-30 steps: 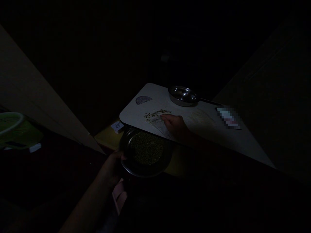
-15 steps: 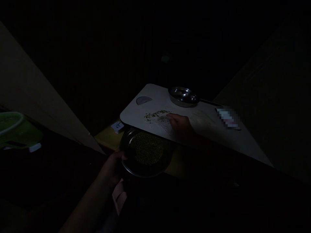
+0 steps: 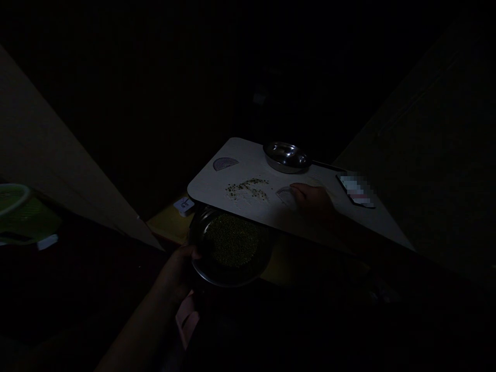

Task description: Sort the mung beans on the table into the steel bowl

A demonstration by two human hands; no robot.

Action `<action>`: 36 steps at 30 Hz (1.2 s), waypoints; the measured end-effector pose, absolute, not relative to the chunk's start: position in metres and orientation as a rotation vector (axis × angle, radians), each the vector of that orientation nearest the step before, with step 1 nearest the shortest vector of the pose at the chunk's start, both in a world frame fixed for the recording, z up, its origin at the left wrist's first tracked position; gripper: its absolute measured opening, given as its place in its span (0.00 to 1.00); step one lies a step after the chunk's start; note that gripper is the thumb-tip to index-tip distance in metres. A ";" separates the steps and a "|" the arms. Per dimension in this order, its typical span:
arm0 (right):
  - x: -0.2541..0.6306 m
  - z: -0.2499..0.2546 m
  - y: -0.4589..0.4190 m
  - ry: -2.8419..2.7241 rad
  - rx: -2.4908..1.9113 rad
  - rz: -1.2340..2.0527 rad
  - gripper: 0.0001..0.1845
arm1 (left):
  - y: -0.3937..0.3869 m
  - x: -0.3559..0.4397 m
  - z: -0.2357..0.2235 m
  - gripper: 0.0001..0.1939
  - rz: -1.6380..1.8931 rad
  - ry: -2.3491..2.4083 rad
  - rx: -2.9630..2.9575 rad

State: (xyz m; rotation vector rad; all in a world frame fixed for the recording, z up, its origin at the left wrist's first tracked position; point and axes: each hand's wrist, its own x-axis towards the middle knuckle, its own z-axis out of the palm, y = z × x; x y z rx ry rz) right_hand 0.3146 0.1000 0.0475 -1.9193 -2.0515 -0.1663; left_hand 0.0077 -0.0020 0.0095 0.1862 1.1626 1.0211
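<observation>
My left hand (image 3: 184, 266) grips the rim of a round metal bowl (image 3: 228, 283), thumb inside the edge. Small green beans (image 3: 232, 240), like mung beans, fill its middle. The bowl sits just below the near edge of a white board-like tabletop (image 3: 211, 188). Over that top, my right hand (image 3: 312, 199) is closed on a clear half-round protractor (image 3: 285, 195), which lies against the surface. Left of it, loose green beans (image 3: 248, 188) are scattered among pale dust. A second protractor (image 3: 225, 164) lies flat near the far left corner.
A shiny steel bowl (image 3: 287, 157) stands at the table's far edge. A phone-like object (image 3: 355, 190) with a blurred screen lies to the right. A small white box (image 3: 185, 205) is by the left corner, and a green basket (image 3: 29, 217) is at far left. The surroundings are very dark.
My right hand has moved right with the protractor, away from the scattered beans. My left hand still holds the bowl in about the same place. The view has shifted slightly.
</observation>
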 end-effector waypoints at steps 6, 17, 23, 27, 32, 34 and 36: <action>0.315 0.054 0.100 -1.992 -2.127 -0.264 0.21 | 0.000 0.006 0.009 0.12 1.008 1.176 0.179; 0.292 0.052 0.113 -1.957 -2.136 -0.229 0.21 | -0.001 -0.003 -0.003 0.10 0.974 1.150 0.245; 0.292 0.040 0.126 -1.973 -1.856 -0.110 0.20 | 0.001 -0.008 -0.014 0.10 0.969 1.090 0.279; 0.291 0.039 0.128 -1.979 -1.795 -0.041 0.21 | 0.001 -0.006 -0.012 0.11 0.972 1.105 0.261; 0.301 0.055 0.134 -2.031 -1.840 -0.100 0.20 | 0.001 -0.002 -0.007 0.11 0.991 1.095 0.264; 0.304 0.059 0.138 -2.134 -1.835 -0.109 0.19 | 0.001 -0.002 -0.005 0.11 0.943 1.118 0.276; 0.304 0.060 0.141 -2.208 -1.821 -0.122 0.19 | 0.000 -0.001 -0.003 0.12 0.918 1.116 0.298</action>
